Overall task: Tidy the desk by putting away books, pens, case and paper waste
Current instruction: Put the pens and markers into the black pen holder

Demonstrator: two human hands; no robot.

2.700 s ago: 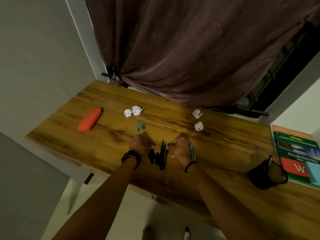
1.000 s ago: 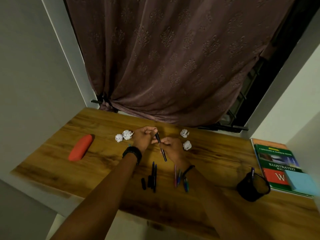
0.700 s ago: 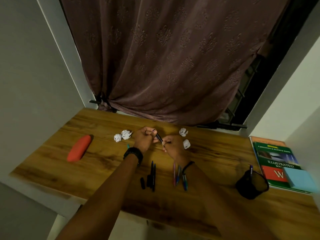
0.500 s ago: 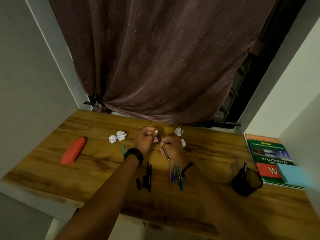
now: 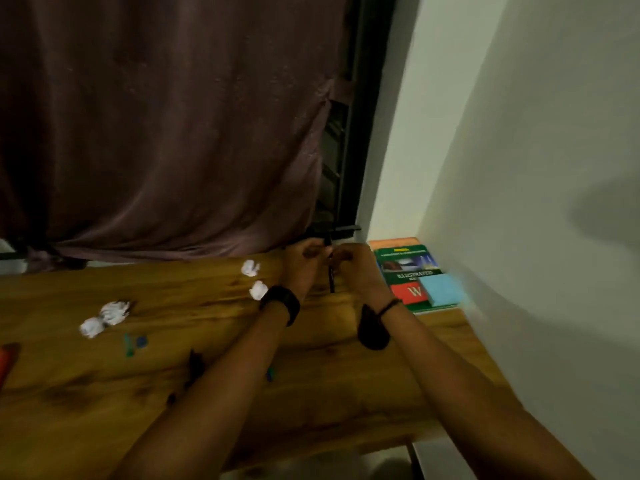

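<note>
Gripping a black pen (image 5: pixel 331 284) upright between them, the left hand (image 5: pixel 304 268) and right hand (image 5: pixel 356 269) hover over the tabletop (image 5: pixel 104 393); books (image 5: pixel 408 268) lie just right of them, crumpled paper balls (image 5: pixel 258 290) left of them.

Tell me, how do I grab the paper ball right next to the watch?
Pinch the crumpled paper ball across its middle, coming straight down from above. It is small and roundish and lies loose on the wooden desk, with bare wood on its left. The watch on the left wrist crowds its right side.
</note>
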